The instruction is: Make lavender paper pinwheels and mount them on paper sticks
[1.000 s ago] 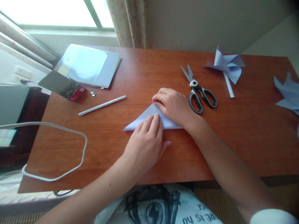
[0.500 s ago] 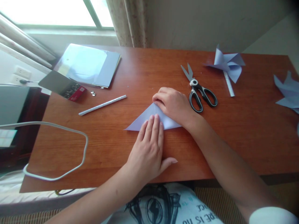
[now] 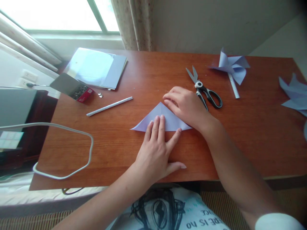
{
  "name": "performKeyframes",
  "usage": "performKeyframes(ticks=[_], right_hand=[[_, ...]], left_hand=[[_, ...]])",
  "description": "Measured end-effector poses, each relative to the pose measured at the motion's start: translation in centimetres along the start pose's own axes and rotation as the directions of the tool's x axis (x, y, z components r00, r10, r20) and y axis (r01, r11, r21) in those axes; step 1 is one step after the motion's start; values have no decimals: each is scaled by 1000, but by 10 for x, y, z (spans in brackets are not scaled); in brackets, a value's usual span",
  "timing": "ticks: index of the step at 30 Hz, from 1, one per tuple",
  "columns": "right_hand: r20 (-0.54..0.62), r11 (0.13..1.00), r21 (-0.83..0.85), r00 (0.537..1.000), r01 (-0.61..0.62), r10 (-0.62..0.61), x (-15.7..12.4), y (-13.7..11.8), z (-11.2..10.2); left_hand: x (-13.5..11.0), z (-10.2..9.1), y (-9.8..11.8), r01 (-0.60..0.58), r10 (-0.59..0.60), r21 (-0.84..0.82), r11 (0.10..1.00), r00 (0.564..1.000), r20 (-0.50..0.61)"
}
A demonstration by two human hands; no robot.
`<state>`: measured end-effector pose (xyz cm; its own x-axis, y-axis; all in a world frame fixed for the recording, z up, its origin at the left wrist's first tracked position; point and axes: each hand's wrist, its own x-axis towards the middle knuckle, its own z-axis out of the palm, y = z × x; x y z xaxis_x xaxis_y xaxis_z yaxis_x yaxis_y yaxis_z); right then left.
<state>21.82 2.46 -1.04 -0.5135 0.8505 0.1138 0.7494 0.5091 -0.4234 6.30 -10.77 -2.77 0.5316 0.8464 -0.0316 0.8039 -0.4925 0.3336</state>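
Paper [image 3: 171, 123] folded into a triangle lies on the table [image 3: 115, 143] before you, left of the scissors [image 3: 199, 84]. Your left hand [image 3: 154, 155], fingers spread, rests its fingertips on it, gripping nothing; your right hand [image 3: 185, 103], loosely half-curled around nothing, sits at its right edge.

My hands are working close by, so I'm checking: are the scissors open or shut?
Open: just beyond the right hand, the scissors show both blades spread apart in a V.
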Motion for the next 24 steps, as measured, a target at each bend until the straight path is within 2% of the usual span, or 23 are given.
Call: performKeyframes(ticks=[3, 5, 7, 11, 14, 19, 24], right_hand=[[-162, 994, -95, 986, -57, 41, -32, -9, -5], [-222, 992, -109, 974, -66, 40, -60, -16, 0], [-218, 994, -104, 976, -34, 11, -90, -21, 9], [-128, 985, -151, 990, -81, 62, -134, -30, 27], [-111, 967, -211, 986, -144, 123, -146, -36, 33], [-126, 932, -283, 972, -225, 197, -149, -43, 35], [-175, 846, -405, 938, -346, 299, -165, -41, 33]], left_hand=[[-1, 2, 0, -2, 2, 2, 1000, 1000, 0], [-1, 4, -1, -7, 7, 8, 1000, 1000, -7], [-2, 6, -1, -11, 11, 17, 1000, 1000, -13], [-2, 8, -1, -13, 14, 37, 999, 1000, -20], [-3, 8, -2, -18, 19, 45, 999, 999, -29], [-3, 9, -4, -20, 21, 49, 999, 999, -36], [-2, 10, -3, -16, 17, 35, 999, 999, -31]])
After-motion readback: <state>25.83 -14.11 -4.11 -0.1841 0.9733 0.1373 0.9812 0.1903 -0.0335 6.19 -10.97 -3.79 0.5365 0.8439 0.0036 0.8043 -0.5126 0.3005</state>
